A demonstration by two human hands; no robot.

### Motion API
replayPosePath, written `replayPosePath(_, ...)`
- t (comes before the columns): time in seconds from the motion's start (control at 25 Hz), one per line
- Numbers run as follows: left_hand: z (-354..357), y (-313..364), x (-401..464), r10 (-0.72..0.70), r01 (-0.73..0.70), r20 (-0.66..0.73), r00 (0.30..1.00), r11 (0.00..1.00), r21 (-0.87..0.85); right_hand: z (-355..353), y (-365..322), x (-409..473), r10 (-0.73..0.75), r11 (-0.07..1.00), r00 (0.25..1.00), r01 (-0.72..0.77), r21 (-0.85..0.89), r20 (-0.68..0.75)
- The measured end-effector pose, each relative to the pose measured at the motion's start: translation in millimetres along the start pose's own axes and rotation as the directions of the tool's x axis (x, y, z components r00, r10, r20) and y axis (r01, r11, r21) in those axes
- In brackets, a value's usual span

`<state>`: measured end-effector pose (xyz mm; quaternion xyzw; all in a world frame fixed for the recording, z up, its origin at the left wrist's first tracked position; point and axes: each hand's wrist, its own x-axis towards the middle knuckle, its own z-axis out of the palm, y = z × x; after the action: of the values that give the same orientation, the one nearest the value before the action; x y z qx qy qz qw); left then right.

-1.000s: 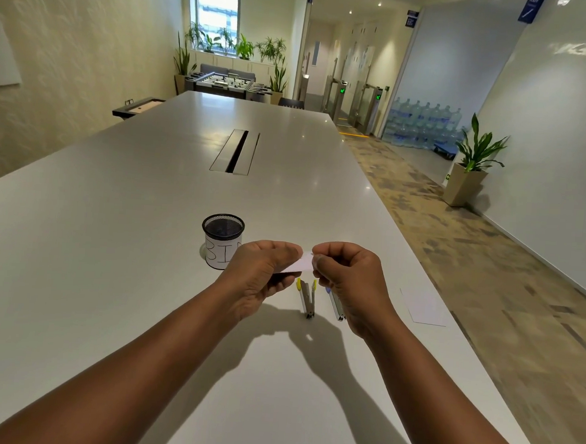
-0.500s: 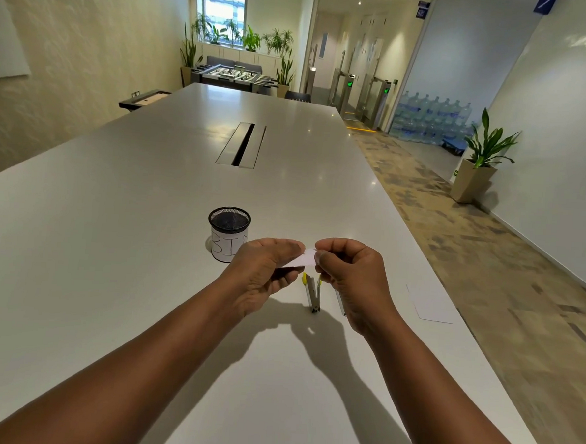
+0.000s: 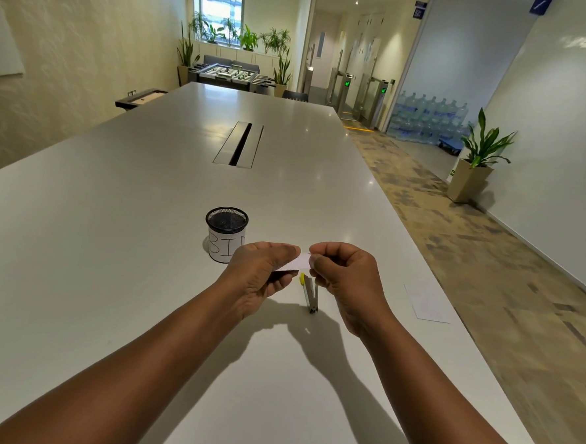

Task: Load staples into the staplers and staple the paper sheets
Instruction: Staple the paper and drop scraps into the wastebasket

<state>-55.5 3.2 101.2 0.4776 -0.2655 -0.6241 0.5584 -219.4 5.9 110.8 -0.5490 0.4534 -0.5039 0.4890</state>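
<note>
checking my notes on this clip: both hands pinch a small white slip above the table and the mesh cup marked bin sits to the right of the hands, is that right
Not quite. The head view shows the mesh cup to the left of the hands, behind the left hand, not to the right. The rest holds: the left hand and the right hand pinch a small white slip above the table.
</note>
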Motion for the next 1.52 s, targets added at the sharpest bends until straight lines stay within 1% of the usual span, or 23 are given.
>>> replayPosePath(0.04, -0.3, 0.1, 1.0, 0.000, 0.000, 0.007, 1.000, 1.000, -0.006, -0.1, -0.3, 0.5, 0.001, 1.000, 1.000, -0.001, 0.001, 0.002)
replayPosePath(0.2, -0.1, 1.4, 0.7, -0.004, 0.002, 0.114, 0.993, 1.000, 0.017, -3.9, -0.1, 4.7, 0.009, 1.000, 0.999, -0.009, 0.005, -0.036)
replayPosePath(0.32, 1.3, 1.4, 3.3, 0.009, -0.012, 0.095, 0.995, 0.999, 0.037, -5.7, 1.4, 6.7, 0.010, 1.000, 0.999, -0.010, 0.005, -0.041)
replayPosePath(0.44, 2.4, -0.1, 6.4, 0.001, -0.002, 0.047, 0.999, 1.000, 0.008, -6.2, 3.3, 8.5, 0.005, 1.000, 1.000, -0.005, -0.002, -0.020)
replayPosePath(0.52, 0.8, -1.4, 8.3, 0.014, -0.015, 0.059, 0.998, 1.000, 0.011, -7.2, 6.0, 10.3, 0.010, 1.000, 1.000, -0.010, -0.001, -0.023)
replayPosePath(0.64, -3.7, -3.0, 10.8, 0.069, -0.074, 0.098, 0.993, 0.996, 0.052, -10.0, 10.1, 15.9, 0.018, 1.000, 0.998, -0.017, 0.015, -0.065)
replayPosePath(0.72, -7.0, -3.7, 13.0, 0.109, -0.116, 0.088, 0.990, 0.990, 0.076, -11.3, 13.2, 20.7, 0.031, 0.999, 0.996, -0.029, 0.026, -0.089)
replayPosePath(0.88, -17.0, -9.0, 22.8, 0.135, -0.134, -0.004, 0.991, 0.989, 0.056, -9.3, 18.6, 31.0, 0.080, 0.996, 0.989, -0.086, -0.040, -0.121)
replayPosePath(0.96, -24.2, -13.1, 29.2, 0.132, -0.129, -0.044, 0.990, 0.989, 0.078, -8.0, 20.8, 36.0, 0.092, 0.993, 0.989, -0.100, -0.068, -0.120)
replayPosePath(1.08, -37.8, -20.2, 38.1, 0.133, -0.120, -0.082, 0.988, 0.982, 0.143, -5.9, 23.4, 43.5, 0.062, 0.981, 0.994, -0.077, -0.179, -0.089)
replayPosePath(1.16, -49.6, -27.0, 43.9, 0.150, -0.124, -0.098, 0.984, 0.963, 0.238, -3.2, 24.9, 49.3, 0.004, 0.958, 0.996, -0.028, -0.285, -0.084)
replayPosePath(1.2, -56.2, -31.8, 47.0, 0.187, -0.142, -0.109, 0.976, 0.933, 0.330, -1.6, 25.6, 52.0, -0.029, 0.943, 0.997, 0.002, -0.331, -0.078)
replayPosePath(1.24, -64.2, -36.5, 50.0, 0.252, -0.170, -0.122, 0.960, 0.871, 0.461, 0.8, 26.4, 55.5, -0.060, 0.928, 0.996, 0.031, -0.372, -0.067)
replayPosePath(1.32, -79.5, -44.0, 53.2, 0.393, -0.192, -0.123, 0.911, 0.670, 0.717, 7.2, 27.3, 64.1, -0.118, 0.893, 0.992, 0.087, -0.442, -0.043)
replayPosePath(1.36, -87.4, -46.9, 54.8, 0.439, -0.186, -0.111, 0.892, 0.580, 0.793, 12.2, 26.9, 69.3, -0.149, 0.876, 0.988, 0.117, -0.469, -0.030)
replayPosePath(1.44, -102.8, -49.7, 59.9, 0.488, -0.176, -0.083, 0.869, 0.462, 0.869, 24.6, 23.6, 80.0, -0.232, 0.840, 0.973, 0.200, -0.504, 0.000)
replayPosePath(1.52, -116.9, -46.6, 68.1, 0.537, -0.159, -0.073, 0.840, 0.373, 0.914, 38.1, 18.7, 90.6, -0.316, 0.813, 0.948, 0.291, -0.504, 0.038)
